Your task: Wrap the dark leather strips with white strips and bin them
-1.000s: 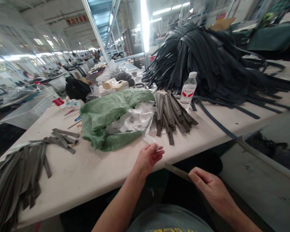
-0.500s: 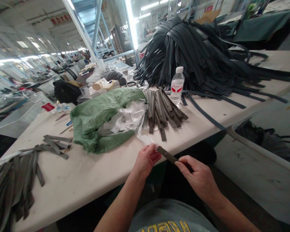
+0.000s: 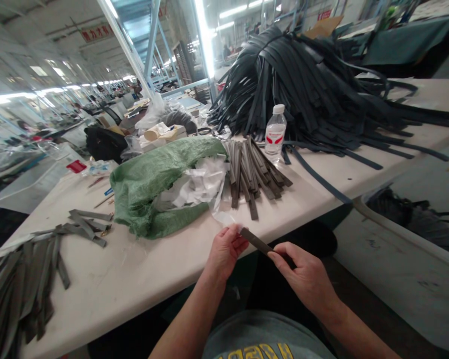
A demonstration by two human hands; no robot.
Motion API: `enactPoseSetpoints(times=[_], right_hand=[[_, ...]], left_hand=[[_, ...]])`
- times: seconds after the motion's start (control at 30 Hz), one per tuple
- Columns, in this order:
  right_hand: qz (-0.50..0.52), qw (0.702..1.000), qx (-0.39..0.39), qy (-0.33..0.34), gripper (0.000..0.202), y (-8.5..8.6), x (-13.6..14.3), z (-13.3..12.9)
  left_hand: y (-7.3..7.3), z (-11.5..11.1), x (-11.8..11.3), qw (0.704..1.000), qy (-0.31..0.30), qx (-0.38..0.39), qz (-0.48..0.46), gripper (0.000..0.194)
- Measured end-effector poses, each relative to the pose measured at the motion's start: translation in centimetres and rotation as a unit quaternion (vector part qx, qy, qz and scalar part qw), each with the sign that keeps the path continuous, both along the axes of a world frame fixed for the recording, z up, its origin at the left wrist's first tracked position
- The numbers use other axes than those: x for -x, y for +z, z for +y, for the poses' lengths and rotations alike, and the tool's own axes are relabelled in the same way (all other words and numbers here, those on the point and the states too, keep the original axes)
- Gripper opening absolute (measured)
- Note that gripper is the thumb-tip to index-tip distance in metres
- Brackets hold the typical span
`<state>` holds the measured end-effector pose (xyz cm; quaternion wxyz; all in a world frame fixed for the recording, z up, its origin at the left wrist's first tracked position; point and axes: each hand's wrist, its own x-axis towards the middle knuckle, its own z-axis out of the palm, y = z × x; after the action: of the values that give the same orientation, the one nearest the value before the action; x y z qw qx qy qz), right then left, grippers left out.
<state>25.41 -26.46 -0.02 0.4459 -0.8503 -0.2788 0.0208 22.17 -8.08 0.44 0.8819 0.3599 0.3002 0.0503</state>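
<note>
- A short, flat, dark grey strip (image 3: pixel 255 242) of stiff material is held between both hands at the near edge of the white table (image 3: pixel 134 269), just over the person's lap.
- The left hand (image 3: pixel 224 249) has its fingers curled, pinching the strip's far end together with the corner of a thin clear film (image 3: pixel 224 218).
- The right hand (image 3: pixel 303 274) pinches the strip's near end between thumb and forefinger, its other fingers folded under.
- The strip runs slantwise from the left hand down to the right hand.
- Just beyond the hands, a green woven sack (image 3: pixel 153 179) lies on its side on the table, crumpled white paper scraps (image 3: pixel 198 184) spilling from its mouth.
- Right of the sack lies a fanned bundle of similar grey strips (image 3: pixel 252 169), touching the paper.
- Behind the bundle stands an upright clear plastic water bottle (image 3: pixel 275 134) with a white cap and a red label.
- Behind the bottle rises a large heap of long black straps (image 3: pixel 307 85) (some trail off to the right across the table).
- At the left of the table lie more loose grey strips (image 3: pixel 84 224), and a bigger pile (image 3: pixel 15 284) at the near left corner.
- Farther off, a black bag (image 3: pixel 103 142) and small clutter sit at the table's far end.
</note>
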Motion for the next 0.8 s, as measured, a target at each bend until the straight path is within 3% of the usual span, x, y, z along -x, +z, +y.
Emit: enactPoseSetpoints(times=[0.27, 0.47, 0.57, 0.7, 0.8], right_hand=[[-0.016, 1.0, 0.02, 0.013, 0.026, 0.4, -0.4, -0.4], [0.001, 1.0, 0.01, 0.01, 0.027, 1.0, -0.8, 1.2], [0.076, 0.994, -0.033, 0.073, 0.021, 1.0, -0.5, 1.3], [0.221, 0.952, -0.017, 0.213, 0.027, 0.0, 1.0, 0.1], [0.278, 0.933, -0.005, 0.227, 0.038, -0.5, 2.2, -0.2]], left_hand=[[0.0, 0.1, 0.4, 1.0, -0.023, -0.02, -0.001, 0.037], [-0.4, -1.1, 0.9, 0.998, -0.037, -0.051, -0.014, 0.037], [0.0, -0.8, 1.2, 0.996, -0.037, -0.072, -0.037, 0.034], [0.8, 0.7, 2.2, 0.991, 0.008, -0.125, -0.047, 0.034], [1.2, 0.3, 3.7, 0.984, -0.003, -0.171, -0.045, 0.03]])
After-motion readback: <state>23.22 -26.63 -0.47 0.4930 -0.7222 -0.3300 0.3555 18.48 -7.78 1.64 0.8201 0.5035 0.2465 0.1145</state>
